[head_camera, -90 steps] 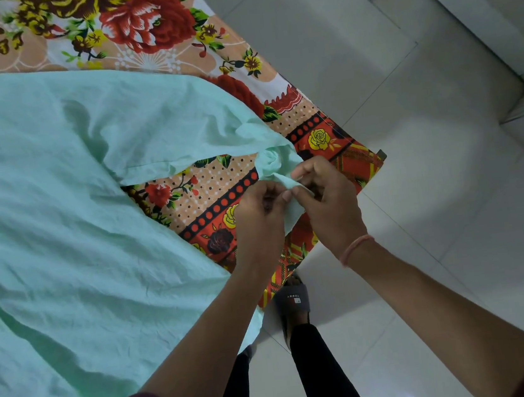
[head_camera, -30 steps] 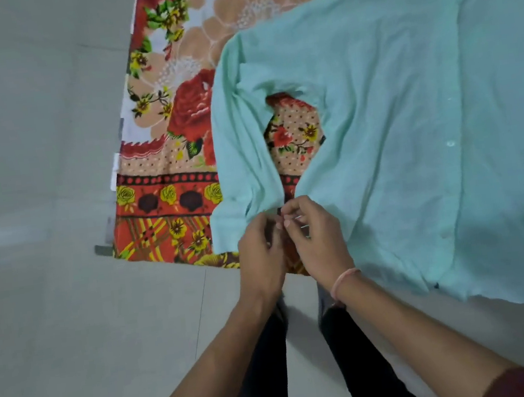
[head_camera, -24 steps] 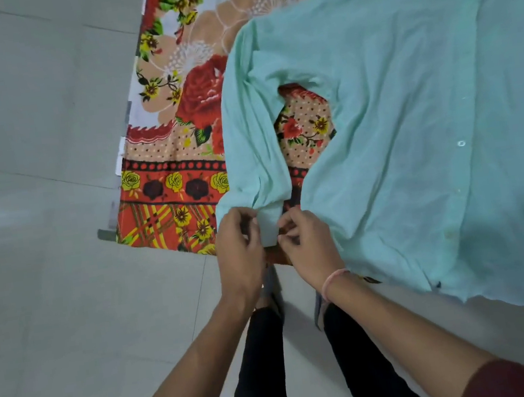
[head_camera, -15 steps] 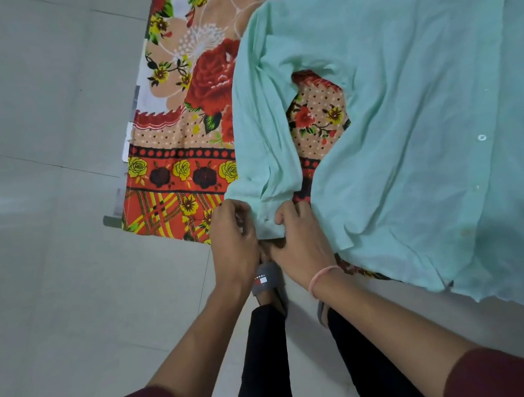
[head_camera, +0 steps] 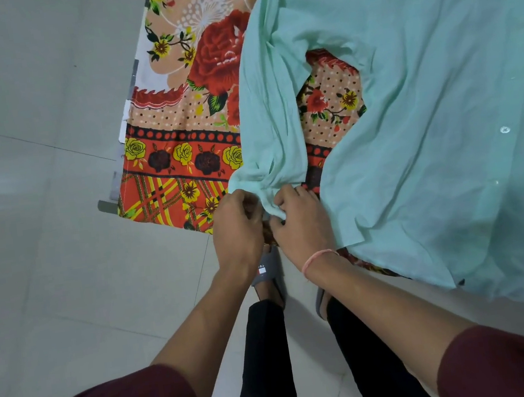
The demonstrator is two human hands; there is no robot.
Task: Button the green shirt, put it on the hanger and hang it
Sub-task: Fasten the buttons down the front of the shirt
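Observation:
The pale green shirt (head_camera: 421, 86) lies spread, front up, on a floral bedsheet (head_camera: 183, 161), with a white button (head_camera: 504, 130) showing on its placket at the right. Its left sleeve (head_camera: 273, 124) runs down to the sheet's near edge. My left hand (head_camera: 236, 231) and my right hand (head_camera: 301, 223) both pinch the bunched cuff (head_camera: 267, 197) of that sleeve between their fingertips. The cuff's button is hidden under my fingers. No hanger is in view.
Pale floor tiles (head_camera: 43, 225) fill the left and lower part of the view. My legs in black trousers (head_camera: 264, 363) and grey slippers (head_camera: 268, 273) stand just below the bed's edge. A pink thread circles my right wrist.
Three seconds ago my hands worked on the other sleeve's cuff at the right side of the bed. Now they hold the left sleeve's cuff, and the view has drifted slightly left.

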